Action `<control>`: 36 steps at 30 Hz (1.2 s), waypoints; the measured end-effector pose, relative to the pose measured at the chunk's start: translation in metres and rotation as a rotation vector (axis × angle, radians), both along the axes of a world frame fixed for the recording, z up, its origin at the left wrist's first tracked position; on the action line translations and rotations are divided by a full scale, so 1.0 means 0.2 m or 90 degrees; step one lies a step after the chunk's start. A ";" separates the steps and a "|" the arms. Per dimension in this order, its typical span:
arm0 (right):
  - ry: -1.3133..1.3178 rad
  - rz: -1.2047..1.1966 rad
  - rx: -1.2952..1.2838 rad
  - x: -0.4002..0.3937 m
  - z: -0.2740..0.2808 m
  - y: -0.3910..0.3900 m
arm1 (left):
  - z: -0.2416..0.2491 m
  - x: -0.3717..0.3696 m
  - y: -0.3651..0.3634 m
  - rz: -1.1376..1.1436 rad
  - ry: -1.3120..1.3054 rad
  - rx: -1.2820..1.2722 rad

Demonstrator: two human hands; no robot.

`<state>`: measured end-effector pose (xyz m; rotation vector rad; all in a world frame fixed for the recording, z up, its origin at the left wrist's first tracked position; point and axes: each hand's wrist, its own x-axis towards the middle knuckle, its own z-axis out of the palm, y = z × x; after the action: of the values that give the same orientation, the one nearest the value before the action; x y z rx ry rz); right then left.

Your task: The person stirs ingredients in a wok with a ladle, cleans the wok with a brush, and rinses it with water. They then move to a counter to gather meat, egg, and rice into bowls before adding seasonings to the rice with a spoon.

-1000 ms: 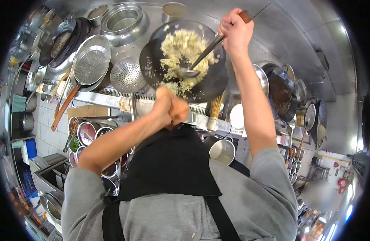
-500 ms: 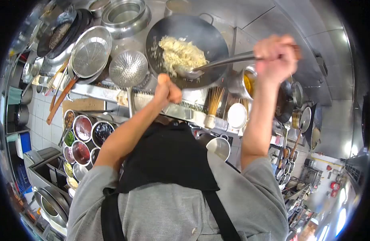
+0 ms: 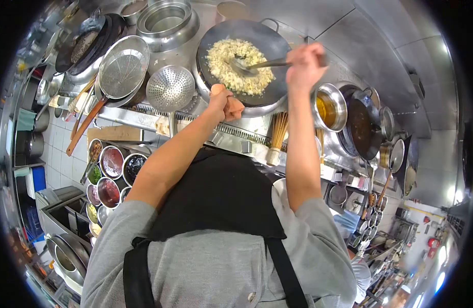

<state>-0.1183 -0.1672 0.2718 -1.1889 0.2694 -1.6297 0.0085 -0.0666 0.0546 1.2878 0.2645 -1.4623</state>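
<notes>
A dark wok (image 3: 275, 43) holds pale yellow, crumbly food (image 3: 229, 54) that looks like egg and rice, spread in a broad ring. My left hand (image 3: 222, 102) is closed at the wok's near left edge; the part it grips is hidden beneath the fingers. A brownish patch in that hand may be a folded cloth. My right hand (image 3: 304, 64), a little blurred, is wrapped around the handle of a metal ladle (image 3: 270, 63). The ladle's bowl rests in the middle of the food.
Left of the wok lie a perforated skimmer (image 3: 170, 88) and a wire strainer (image 3: 124, 66). A metal pot of yellow liquid (image 3: 326, 109) and a bamboo brush (image 3: 277, 136) are to the right. Several seasoning containers (image 3: 112, 161) stand at lower left.
The food has gone from a heaped mound to a flatter, spread layer. My right hand has moved left with the ladle, whose bowl is now mid-wok. My left hand stays at the edge.
</notes>
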 end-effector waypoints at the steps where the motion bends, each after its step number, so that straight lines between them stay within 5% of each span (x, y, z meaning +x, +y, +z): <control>1: -0.022 0.023 -0.014 -0.02 0.16 0.02 | -0.04 -0.01 -0.02 0.037 0.029 -0.012; 4: -0.088 0.130 -0.131 -0.07 0.35 0.18 | -0.15 -0.01 -0.06 0.040 -0.039 -0.011; 6: -0.033 0.031 -0.232 0.04 0.18 0.22 | -0.23 -0.02 -0.07 0.044 -0.050 -0.001; 8: 0.293 0.057 -0.295 0.08 -0.02 0.15 | -0.21 -0.01 -0.06 0.046 -0.067 0.008; 10: 0.289 0.089 -0.225 0.16 -0.05 0.01 | -0.09 -0.03 -0.01 -0.043 -0.075 -0.027; 12: 0.158 0.048 0.011 0.11 0.18 -0.02 | 0.02 -0.05 0.03 -0.052 -0.069 -0.031; 15: 0.041 0.028 -0.125 0.04 0.27 -0.08 | 0.03 -0.04 0.01 -0.038 -0.066 -0.028; 18: 0.056 -0.048 -0.184 0.19 -0.04 -0.12 | 0.04 -0.05 0.03 -0.043 -0.068 0.012; 20: 0.095 0.167 -0.093 0.18 -0.14 -0.22 | 0.00 -0.04 0.01 -0.019 -0.070 -0.016; 22: 0.041 0.066 0.064 0.16 0.14 -0.17 | -0.03 -0.04 0.03 -0.009 -0.074 -0.041; 25: 0.005 0.030 -0.038 0.07 0.22 -0.24 | -0.01 -0.03 0.02 -0.050 -0.072 -0.036; 27: -0.017 -0.083 -0.115 0.13 0.06 -0.28 | -0.02 -0.04 0.02 -0.015 -0.039 -0.007; 29: 0.075 -0.025 -0.135 0.16 -0.19 -0.36 | -0.03 -0.04 0.02 -0.014 -0.052 -0.017; 32: 0.200 0.086 -0.073 0.02 -0.01 -0.30 | -0.04 -0.03 0.01 -0.017 -0.064 -0.030; 36: 0.078 0.127 -0.104 -0.44 0.34 0.00 | -0.02 -0.03 0.02 -0.028 -0.048 -0.018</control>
<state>-0.2060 -0.1664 0.3395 -1.3968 0.0914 -1.4286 0.0016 -0.0633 0.0509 1.3294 0.1657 -1.4463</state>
